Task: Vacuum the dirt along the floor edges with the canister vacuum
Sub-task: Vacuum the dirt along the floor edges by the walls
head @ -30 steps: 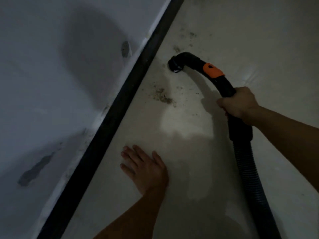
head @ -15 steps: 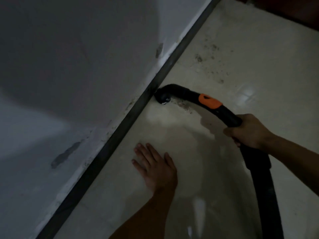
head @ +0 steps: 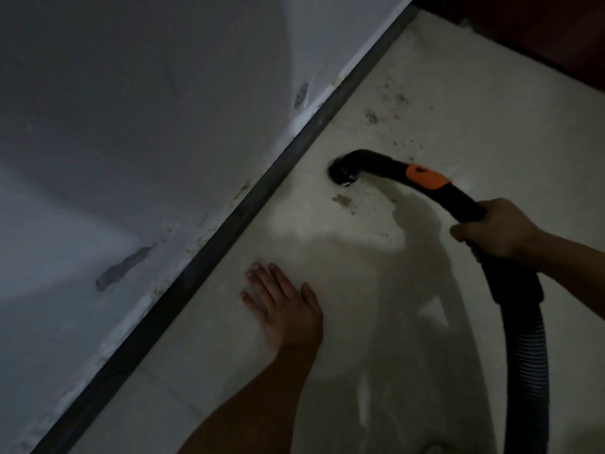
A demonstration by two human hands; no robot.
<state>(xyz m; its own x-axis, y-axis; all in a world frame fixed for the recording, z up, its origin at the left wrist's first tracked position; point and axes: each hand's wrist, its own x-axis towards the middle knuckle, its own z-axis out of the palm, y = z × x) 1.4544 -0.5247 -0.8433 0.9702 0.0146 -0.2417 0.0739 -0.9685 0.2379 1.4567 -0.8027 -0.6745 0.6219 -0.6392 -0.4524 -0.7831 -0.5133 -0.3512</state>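
Note:
My right hand (head: 499, 229) grips the black curved vacuum hose handle (head: 458, 199), which has an orange band (head: 425, 176). Its open nozzle end (head: 342, 173) points down at the pale floor, a short way out from the dark baseboard strip (head: 262, 194). A brown dirt patch (head: 343, 201) lies just below the nozzle. More dirt specks (head: 389, 106) are scattered farther along the floor edge. My left hand (head: 283, 301) rests flat on the floor with fingers spread, holding nothing. The ribbed hose (head: 530, 355) runs down to the lower right.
A grey-white wall (head: 147, 142) with scuffs and chipped paint rises left of the baseboard. A dark reddish surface (head: 540, 34) closes the floor at the top right. The scene is dim, with a lit patch of floor (head: 327, 237) between my hands.
The nozzle has pulled away from the baseboard, out to the right over the floor. A dirt patch now shows below it. My left hand has stayed flat on the floor.

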